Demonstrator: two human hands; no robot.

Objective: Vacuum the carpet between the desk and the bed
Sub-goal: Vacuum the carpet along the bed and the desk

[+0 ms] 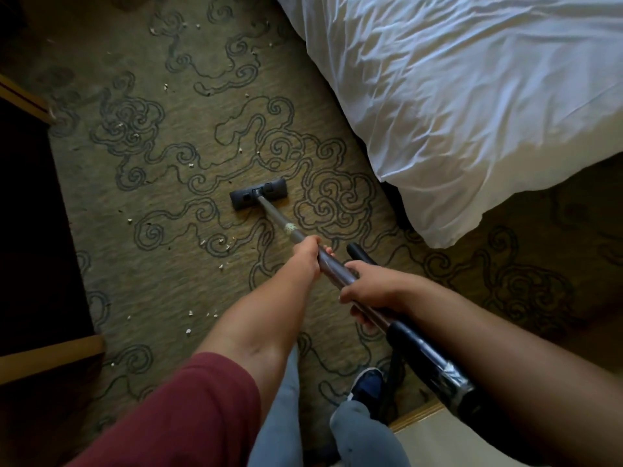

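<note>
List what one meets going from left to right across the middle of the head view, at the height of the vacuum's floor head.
Dark wooden desk → olive carpet with dark swirl pattern, strewn with small white crumbs → grey flat vacuum floor head → rumpled white bed cover.

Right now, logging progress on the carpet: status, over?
Left hand and right hand grip vacuum wand. Floor head on carpet mid-aisle. White crumbs remain desk-side. Bed clear of path.
</note>
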